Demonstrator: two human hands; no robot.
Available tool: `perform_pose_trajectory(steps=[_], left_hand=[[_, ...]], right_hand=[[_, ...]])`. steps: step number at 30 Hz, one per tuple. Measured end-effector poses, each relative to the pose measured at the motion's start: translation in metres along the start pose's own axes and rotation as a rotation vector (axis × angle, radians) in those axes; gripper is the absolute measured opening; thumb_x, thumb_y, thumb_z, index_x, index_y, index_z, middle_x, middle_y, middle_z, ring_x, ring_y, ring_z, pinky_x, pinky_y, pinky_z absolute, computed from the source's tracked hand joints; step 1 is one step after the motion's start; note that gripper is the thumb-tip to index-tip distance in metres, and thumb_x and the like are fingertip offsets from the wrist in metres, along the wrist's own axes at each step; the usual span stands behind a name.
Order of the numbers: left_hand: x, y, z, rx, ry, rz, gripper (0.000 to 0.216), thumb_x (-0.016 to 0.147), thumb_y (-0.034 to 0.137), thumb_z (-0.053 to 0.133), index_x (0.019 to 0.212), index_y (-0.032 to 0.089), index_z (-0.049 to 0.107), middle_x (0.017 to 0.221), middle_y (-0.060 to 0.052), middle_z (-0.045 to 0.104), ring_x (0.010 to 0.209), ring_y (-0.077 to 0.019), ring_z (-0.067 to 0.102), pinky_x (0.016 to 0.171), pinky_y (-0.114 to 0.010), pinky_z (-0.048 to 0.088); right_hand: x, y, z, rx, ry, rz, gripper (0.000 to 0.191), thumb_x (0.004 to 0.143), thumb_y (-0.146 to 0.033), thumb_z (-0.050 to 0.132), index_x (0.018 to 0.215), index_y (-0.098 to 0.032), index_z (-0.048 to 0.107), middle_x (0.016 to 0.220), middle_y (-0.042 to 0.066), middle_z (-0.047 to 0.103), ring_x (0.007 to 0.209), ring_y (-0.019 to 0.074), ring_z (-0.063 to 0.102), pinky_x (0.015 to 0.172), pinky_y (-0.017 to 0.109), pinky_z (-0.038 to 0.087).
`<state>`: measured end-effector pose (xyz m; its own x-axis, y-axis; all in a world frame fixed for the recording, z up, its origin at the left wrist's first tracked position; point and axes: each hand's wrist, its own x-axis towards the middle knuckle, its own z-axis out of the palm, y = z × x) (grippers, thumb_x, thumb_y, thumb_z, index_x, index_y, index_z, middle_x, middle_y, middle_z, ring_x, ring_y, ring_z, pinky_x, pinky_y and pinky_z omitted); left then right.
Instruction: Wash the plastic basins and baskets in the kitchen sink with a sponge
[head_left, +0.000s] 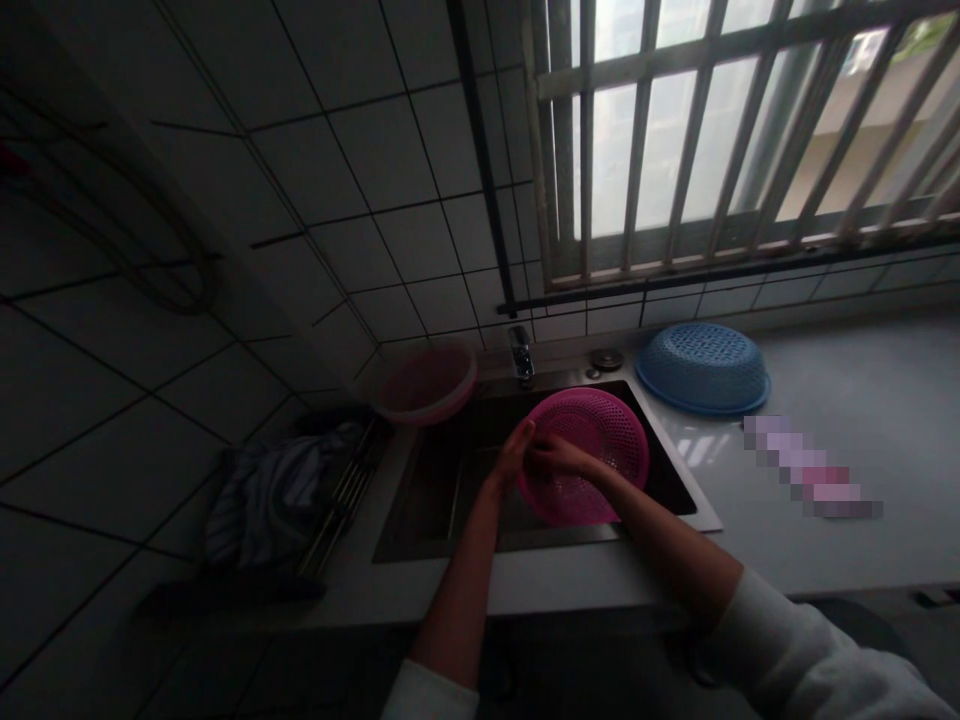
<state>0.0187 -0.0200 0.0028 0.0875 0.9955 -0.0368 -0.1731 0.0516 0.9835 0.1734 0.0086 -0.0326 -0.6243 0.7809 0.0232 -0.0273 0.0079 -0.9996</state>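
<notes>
A bright pink plastic colander (616, 440) sits tilted in the sink (431, 500), with its open side facing me. My left hand (513, 458) holds the colander's left rim, thumb uppermost and fingers partly hidden. Inside the same left edge, my right hand (559, 456) is closed with its fingers curled down. A dark patch lies under those fingers, too dim to make out. Behind the sink stands a chrome faucet (520, 352).
A pale pink basin (427, 385) rests at the sink's back left corner. On the right counter (862, 370) a blue basket (701, 365) lies upside down, near a blurred-out item (810, 465). Striped cloth (281, 500) lies at left beside a metal rack (341, 500). A barred window (720, 140) is above.
</notes>
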Motion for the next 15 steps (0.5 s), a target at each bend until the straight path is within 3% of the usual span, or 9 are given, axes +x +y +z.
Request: perform_pose_trajectory(steps=[2, 4, 8, 10, 12, 15], left_hand=[[0.001, -0.001, -0.002, -0.017, 0.02, 0.004, 0.067, 0.078, 0.069, 0.079, 0.124, 0.02, 0.076, 0.146, -0.013, 0.066, 0.148, -0.035, 0.047, 0.129, -0.052, 0.026], [0.001, 0.0, -0.002, -0.036, 0.01, -0.012, 0.069, 0.079, 0.07, 0.077, 0.127, 0.021, 0.074, 0.148, -0.012, 0.064, 0.149, -0.0343, 0.047, 0.129, -0.052, 0.026], [0.0, 0.002, 0.004, -0.085, -0.086, -0.045, 0.069, 0.081, 0.072, 0.074, 0.13, 0.023, 0.074, 0.15, -0.011, 0.063, 0.151, -0.0332, 0.045, 0.13, -0.051, 0.026], [-0.002, 0.003, 0.006, -0.103, -0.141, -0.061, 0.069, 0.084, 0.074, 0.069, 0.131, 0.024, 0.073, 0.147, -0.011, 0.065, 0.15, -0.0332, 0.046, 0.13, -0.052, 0.027], [-0.003, 0.002, 0.006, -0.104, -0.157, -0.075, 0.07, 0.086, 0.077, 0.065, 0.13, 0.023, 0.074, 0.143, -0.012, 0.068, 0.147, -0.0341, 0.049, 0.129, -0.052, 0.029], [-0.002, 0.002, 0.003, -0.071, -0.123, -0.099, 0.075, 0.084, 0.081, 0.062, 0.124, 0.019, 0.076, 0.133, -0.013, 0.074, 0.141, -0.0358, 0.055, 0.125, -0.053, 0.035]], right_hand=[[-0.001, 0.007, 0.008, -0.02, -0.161, 0.083, 0.026, 0.077, -0.04, 0.072, 0.091, -0.019, 0.065, 0.066, -0.001, 0.061, 0.053, 0.0133, 0.049, 0.052, 0.026, 0.041], [-0.001, 0.005, 0.008, -0.062, -0.1, 0.038, 0.024, 0.079, -0.039, 0.07, 0.091, -0.018, 0.065, 0.07, 0.001, 0.063, 0.057, 0.0144, 0.051, 0.055, 0.027, 0.042], [0.001, -0.013, -0.013, -0.136, 0.462, -0.191, 0.025, 0.086, -0.042, 0.058, 0.092, -0.019, 0.064, 0.085, 0.005, 0.066, 0.07, 0.0174, 0.056, 0.061, 0.027, 0.045], [0.001, -0.019, -0.023, -0.153, 0.652, -0.226, 0.026, 0.088, -0.044, 0.056, 0.091, -0.019, 0.063, 0.087, 0.005, 0.066, 0.073, 0.0186, 0.057, 0.062, 0.027, 0.046], [0.001, -0.02, -0.025, -0.124, 0.629, -0.224, 0.026, 0.086, -0.045, 0.058, 0.09, -0.019, 0.063, 0.087, 0.005, 0.066, 0.074, 0.0183, 0.057, 0.062, 0.027, 0.046], [-0.001, -0.012, -0.012, -0.019, 0.296, -0.138, 0.027, 0.08, -0.044, 0.066, 0.089, -0.019, 0.064, 0.082, 0.003, 0.065, 0.066, 0.0159, 0.055, 0.059, 0.026, 0.045]])
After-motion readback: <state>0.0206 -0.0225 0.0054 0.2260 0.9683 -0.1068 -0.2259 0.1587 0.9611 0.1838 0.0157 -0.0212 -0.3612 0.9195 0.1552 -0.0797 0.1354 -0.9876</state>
